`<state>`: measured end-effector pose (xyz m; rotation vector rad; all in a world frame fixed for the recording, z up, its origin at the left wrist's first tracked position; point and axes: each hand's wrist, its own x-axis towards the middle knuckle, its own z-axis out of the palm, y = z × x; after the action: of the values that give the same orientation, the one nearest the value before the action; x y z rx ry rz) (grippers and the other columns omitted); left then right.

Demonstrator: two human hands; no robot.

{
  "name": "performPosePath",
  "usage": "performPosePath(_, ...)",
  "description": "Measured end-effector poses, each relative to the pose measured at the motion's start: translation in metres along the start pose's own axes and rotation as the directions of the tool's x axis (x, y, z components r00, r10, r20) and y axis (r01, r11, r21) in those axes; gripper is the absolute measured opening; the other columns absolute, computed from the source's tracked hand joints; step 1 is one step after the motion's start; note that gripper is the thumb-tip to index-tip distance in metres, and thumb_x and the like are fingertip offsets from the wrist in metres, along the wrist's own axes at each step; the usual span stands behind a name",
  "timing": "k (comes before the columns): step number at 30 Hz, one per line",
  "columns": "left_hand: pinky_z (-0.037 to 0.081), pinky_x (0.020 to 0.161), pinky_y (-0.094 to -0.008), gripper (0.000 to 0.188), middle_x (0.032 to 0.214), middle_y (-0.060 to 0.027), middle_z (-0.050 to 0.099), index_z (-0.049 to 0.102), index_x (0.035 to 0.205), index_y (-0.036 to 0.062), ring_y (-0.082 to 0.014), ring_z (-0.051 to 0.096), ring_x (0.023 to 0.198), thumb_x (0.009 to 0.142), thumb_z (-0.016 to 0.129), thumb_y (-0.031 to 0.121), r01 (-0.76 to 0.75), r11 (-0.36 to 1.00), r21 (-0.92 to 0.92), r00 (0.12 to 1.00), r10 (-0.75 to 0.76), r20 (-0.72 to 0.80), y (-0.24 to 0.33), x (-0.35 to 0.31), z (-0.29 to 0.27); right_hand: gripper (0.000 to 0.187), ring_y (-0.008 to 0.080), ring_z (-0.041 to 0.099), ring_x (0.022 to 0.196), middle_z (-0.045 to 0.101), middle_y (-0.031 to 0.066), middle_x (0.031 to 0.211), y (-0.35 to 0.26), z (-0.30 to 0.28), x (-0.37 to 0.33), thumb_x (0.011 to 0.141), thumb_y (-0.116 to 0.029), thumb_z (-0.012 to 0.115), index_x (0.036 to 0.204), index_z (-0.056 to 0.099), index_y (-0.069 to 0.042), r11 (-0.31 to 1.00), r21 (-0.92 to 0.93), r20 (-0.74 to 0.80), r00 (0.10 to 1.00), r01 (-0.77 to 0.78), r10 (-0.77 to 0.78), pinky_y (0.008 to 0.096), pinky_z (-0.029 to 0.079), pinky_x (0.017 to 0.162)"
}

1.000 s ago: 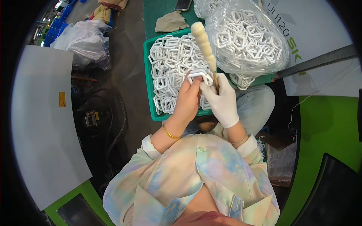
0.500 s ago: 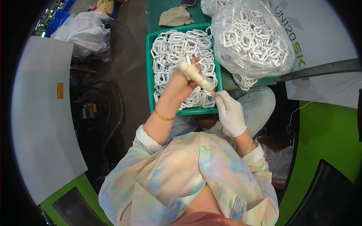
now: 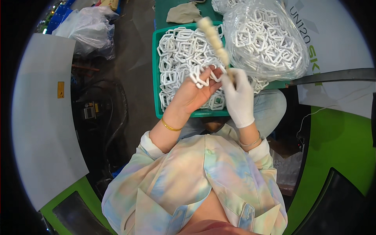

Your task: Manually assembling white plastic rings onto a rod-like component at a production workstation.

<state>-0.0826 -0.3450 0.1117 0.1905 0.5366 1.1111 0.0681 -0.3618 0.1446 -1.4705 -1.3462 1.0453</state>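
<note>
My bare left hand [image 3: 194, 95] is over the green bin [image 3: 156, 74], its fingers closed on a few white angular rings [image 3: 199, 80]. In my white-gloved right hand [image 3: 241, 100] is a thin stick with a knobby, cream padded head [image 3: 214, 38], slightly blurred. The padded head points up and away, above the bin's far right corner. My two hands are close together, and one held ring reaches the gloved fingertips; whether they grip it too I cannot tell. Loose white rings [image 3: 176, 58] of the same kind fill the bin.
A clear plastic bag [image 3: 270, 47] full of white rings stands right of the bin, on a green surface. A beige cloth [image 3: 183, 13] lies beyond the bin. White-and-green machine panels [image 3: 47, 117] flank me. A grey bar [image 3: 333, 76] juts in from the right.
The padded stick has swung up and away from my left hand, pointing far instead of left. My right hand has moved up and slightly right. The rings in my left hand now show plainly.
</note>
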Motion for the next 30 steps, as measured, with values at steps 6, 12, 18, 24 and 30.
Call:
performPosePath(6, 0.05, 0.105, -0.0428, 0.022, 0.119, -0.0155, 0.062, 0.055, 0.116, -0.0019, -0.0296, 0.06, 0.117, 0.101, 0.055, 0.014, -0.152, 0.983, 0.106, 0.986, 0.159, -0.057, 0.012, -0.001, -0.01, 0.018, 0.0346, 0.066, 0.083, 0.064, 0.0209, 0.09, 0.012, -0.007, -0.023, 0.101, -0.012, 0.048, 0.111, 0.059, -0.002, 0.972, -0.159, 0.217, 0.967, 0.171, -0.135, 0.0357, 0.05, 0.075)
performPosePath(12, 0.047, 0.109, -0.0449, 0.033, 0.126, -0.0169, 0.059, 0.049, 0.13, -0.0008, -0.0332, 0.056, 0.123, 0.1, 0.057, 0.012, -0.148, 0.982, 0.116, 0.988, 0.151, -0.018, 0.015, 0.001, -0.006, 0.019, 0.0279, 0.062, 0.067, 0.062, 0.0165, 0.077, 0.009, -0.015, -0.024, 0.098, -0.019, 0.056, 0.109, 0.06, -0.004, 0.963, -0.264, 0.11, 0.991, -0.049, 0.081, 0.0348, 0.049, 0.065)
performPosePath(18, 0.052, 0.096, -0.036, 0.038, 0.125, -0.0124, 0.061, 0.053, 0.131, -0.0014, -0.022, 0.062, 0.111, 0.1, 0.058, 0.02, -0.058, 0.982, 0.179, 0.998, 0.062, -0.014, -0.004, -0.005, 0.002, 0.026, 0.0144, 0.057, 0.06, 0.061, 0.0108, 0.074, -0.004, 0.009, -0.024, 0.089, -0.017, 0.07, 0.109, 0.061, -0.004, 0.988, -0.086, 0.169, 0.979, 0.129, -0.114, 0.0298, 0.048, 0.062)
performPosePath(24, 0.049, 0.1, -0.0385, 0.035, 0.127, -0.0125, 0.061, 0.052, 0.132, -0.0017, -0.0229, 0.061, 0.114, 0.104, 0.05, 0.019, -0.089, 0.958, 0.274, 0.994, 0.102, -0.034, -0.008, -0.015, 0.006, 0.02, 0.0184, 0.064, 0.068, 0.063, 0.0143, 0.078, 0.008, 0.0, -0.007, 0.091, -0.012, 0.066, 0.107, 0.06, -0.003, 0.979, -0.152, 0.017, 0.99, 0.139, -0.138, 0.0301, 0.05, 0.065)
performPosePath(30, 0.046, 0.108, -0.043, 0.031, 0.128, -0.0158, 0.059, 0.05, 0.129, -0.0051, -0.0266, 0.058, 0.121, 0.105, 0.046, 0.015, -0.193, 0.945, 0.266, 0.975, 0.214, -0.055, 0.01, -0.014, 0.006, 0.016, 0.0371, 0.064, 0.077, 0.063, 0.0213, 0.085, 0.017, -0.014, -0.023, 0.099, -0.016, 0.055, 0.11, 0.058, -0.004, 0.945, -0.242, 0.18, 0.967, 0.219, -0.179, 0.0387, 0.048, 0.067)
